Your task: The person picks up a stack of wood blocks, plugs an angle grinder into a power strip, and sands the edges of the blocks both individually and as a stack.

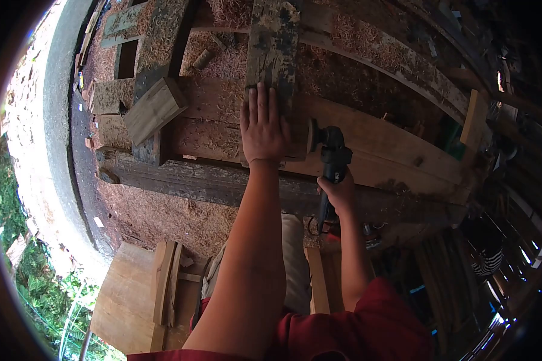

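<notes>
My left hand [264, 129] lies flat with its fingers stretched forward, pressing on a piece of wood [296, 143] that is mostly hidden beneath it. The fingertips reach over a dark, weathered beam [274, 51]. In my right hand [341, 194] is a dark angle grinder [335, 157], gripped round its body. Its disc [312, 135] stands on edge right at the end of the piece of wood, just right of my left hand. A power cord hangs from the rear of the tool.
Wide planks [397, 135] extend to the right over a rough timber frame [205, 180]. A loose wooden block [156, 111] lies on a beam at left. Shavings [162, 207] cover the ground. Boards [126, 295] lean near my legs, and a small upright board [474, 120] stands at right.
</notes>
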Action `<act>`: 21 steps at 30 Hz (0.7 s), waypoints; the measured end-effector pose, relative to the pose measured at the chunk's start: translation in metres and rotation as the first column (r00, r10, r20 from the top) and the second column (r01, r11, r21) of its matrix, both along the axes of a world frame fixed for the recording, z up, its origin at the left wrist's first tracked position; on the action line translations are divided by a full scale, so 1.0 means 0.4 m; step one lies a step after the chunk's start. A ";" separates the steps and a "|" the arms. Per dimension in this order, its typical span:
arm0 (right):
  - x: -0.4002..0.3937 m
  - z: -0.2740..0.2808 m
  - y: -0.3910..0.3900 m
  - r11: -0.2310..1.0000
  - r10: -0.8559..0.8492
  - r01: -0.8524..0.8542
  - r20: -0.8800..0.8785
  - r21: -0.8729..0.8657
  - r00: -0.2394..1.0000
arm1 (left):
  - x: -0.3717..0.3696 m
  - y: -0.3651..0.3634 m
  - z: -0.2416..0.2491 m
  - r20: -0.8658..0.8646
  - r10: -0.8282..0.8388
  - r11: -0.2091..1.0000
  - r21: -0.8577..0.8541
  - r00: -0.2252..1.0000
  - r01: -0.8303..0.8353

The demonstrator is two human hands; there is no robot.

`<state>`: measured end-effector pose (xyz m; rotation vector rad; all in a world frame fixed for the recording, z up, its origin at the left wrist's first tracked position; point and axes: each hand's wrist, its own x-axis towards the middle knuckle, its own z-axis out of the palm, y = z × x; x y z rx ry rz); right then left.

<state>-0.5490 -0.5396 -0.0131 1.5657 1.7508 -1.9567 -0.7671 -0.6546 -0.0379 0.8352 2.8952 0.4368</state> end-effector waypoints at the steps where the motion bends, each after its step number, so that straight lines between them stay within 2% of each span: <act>1: 0.000 -0.004 0.000 1.000 -0.002 0.002 -0.001 0.004 1.000 | 0.000 0.000 -0.001 -0.001 -0.001 1.000 -0.001 1.000 0.001; 21: -0.070 -0.028 0.033 0.999 -0.033 0.034 -0.027 0.017 0.999 | 0.000 0.003 0.005 0.010 0.000 1.000 -0.029 1.000 0.000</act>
